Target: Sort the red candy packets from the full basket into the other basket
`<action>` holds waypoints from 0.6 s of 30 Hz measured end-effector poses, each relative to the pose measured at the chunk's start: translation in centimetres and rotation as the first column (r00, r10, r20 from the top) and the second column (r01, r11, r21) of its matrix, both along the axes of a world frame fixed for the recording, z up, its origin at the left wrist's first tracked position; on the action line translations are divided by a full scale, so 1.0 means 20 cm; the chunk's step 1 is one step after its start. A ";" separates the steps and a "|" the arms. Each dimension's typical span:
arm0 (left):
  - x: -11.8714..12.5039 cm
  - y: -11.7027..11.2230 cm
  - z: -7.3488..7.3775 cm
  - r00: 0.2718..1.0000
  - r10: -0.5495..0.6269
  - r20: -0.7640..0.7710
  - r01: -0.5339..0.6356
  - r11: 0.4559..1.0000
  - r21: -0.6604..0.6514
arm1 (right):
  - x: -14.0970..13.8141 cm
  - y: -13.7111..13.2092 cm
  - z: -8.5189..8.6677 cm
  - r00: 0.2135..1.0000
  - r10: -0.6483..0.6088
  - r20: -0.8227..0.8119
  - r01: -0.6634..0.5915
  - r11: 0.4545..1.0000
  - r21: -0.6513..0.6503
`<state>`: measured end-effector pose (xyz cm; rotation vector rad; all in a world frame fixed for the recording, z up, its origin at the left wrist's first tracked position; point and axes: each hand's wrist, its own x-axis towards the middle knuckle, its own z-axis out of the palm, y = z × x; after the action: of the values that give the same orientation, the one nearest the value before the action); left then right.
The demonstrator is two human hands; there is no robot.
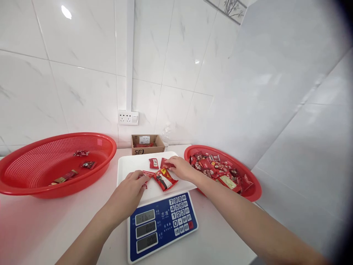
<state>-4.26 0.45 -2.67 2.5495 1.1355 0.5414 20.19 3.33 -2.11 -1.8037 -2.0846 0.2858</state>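
Observation:
My left hand (pixel 131 193) is over the left side of the white scale pan (pixel 128 165), with its fingers closed on a small red snack packet (pixel 149 174) that they partly cover. My right hand (pixel 182 168) reaches in from the right, its fingers curled at another red packet (pixel 164 162). Between the hands lies a larger red packet (pixel 164 179) with a white and black print. A small red packet with a white label (pixel 153 163) lies behind them on the pan. The blue keypad panel (pixel 162 226) of the scale faces me.
At left stands a large red plastic basket (pixel 93 138) with a few packets in it. A second red basket (pixel 255 189), on the right, holds many red packets. An open cardboard box (pixel 149 150) and a clear plastic bottle (pixel 166 133) stand by the tiled wall, below a socket (pixel 128 117).

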 end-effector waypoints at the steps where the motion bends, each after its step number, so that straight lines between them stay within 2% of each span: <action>1: 0.00 0.00 0.00 1.000 -0.003 0.007 0.003 1.000 -0.003 | 0.00 0.02 -0.01 1.000 0.004 0.005 -0.005 1.000 0.015; 6: 0.00 0.00 0.01 1.000 -0.020 0.023 0.020 1.000 -0.003 | -0.02 0.08 -0.05 0.999 0.050 -0.022 -0.049 0.998 0.046; 12: 0.00 0.01 -0.01 0.997 -0.045 0.057 0.046 0.999 -0.003 | -0.08 0.05 -0.03 0.991 0.122 -0.051 -0.120 0.992 0.034; 18: -0.01 0.01 -0.01 0.997 -0.068 0.032 0.067 0.998 0.019 | -0.09 0.07 -0.03 0.993 0.115 -0.026 -0.115 0.993 0.019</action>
<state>-4.41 0.66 -2.81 2.5744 1.0341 0.5763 18.33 4.79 -2.70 -1.6635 -2.1688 0.3202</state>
